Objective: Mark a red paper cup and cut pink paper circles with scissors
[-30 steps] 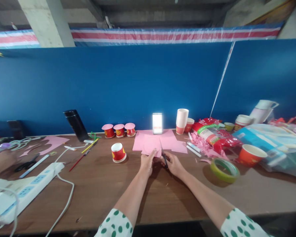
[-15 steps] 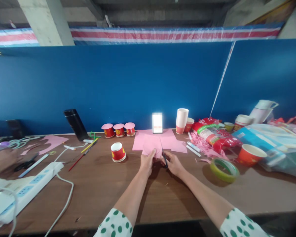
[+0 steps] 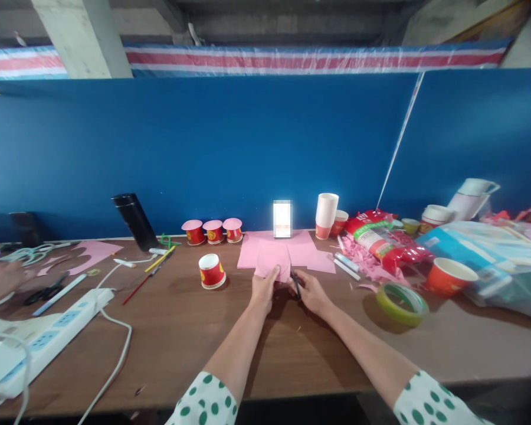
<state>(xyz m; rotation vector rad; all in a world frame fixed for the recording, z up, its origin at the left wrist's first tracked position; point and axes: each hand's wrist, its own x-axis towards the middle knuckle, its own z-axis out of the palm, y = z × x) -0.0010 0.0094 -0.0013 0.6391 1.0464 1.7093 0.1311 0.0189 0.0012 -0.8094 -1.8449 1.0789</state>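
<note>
My left hand [image 3: 264, 290] pinches the near edge of a pink paper sheet [image 3: 272, 258] lying on the brown table [image 3: 190, 330]. My right hand [image 3: 310, 291] is closed on small dark scissors [image 3: 295, 281], whose blades point up into the paper's near edge right beside my left fingers. More pink sheets [image 3: 307, 251] lie under and behind it. An upside-down red paper cup [image 3: 211, 271] stands just left of my hands.
Three red cups with pink lids [image 3: 212, 231], a white cup stack [image 3: 326, 215], a black flask [image 3: 133, 221], a tape roll [image 3: 402, 303], a red packet [image 3: 383, 241], an orange cup [image 3: 448, 277], a power strip [image 3: 44, 336]. Another person's hand [image 3: 0, 282] at far left.
Both my hands stay at the paper's edge, almost still. The view has tilted slightly. The other person's hand at the left has shifted a little.
</note>
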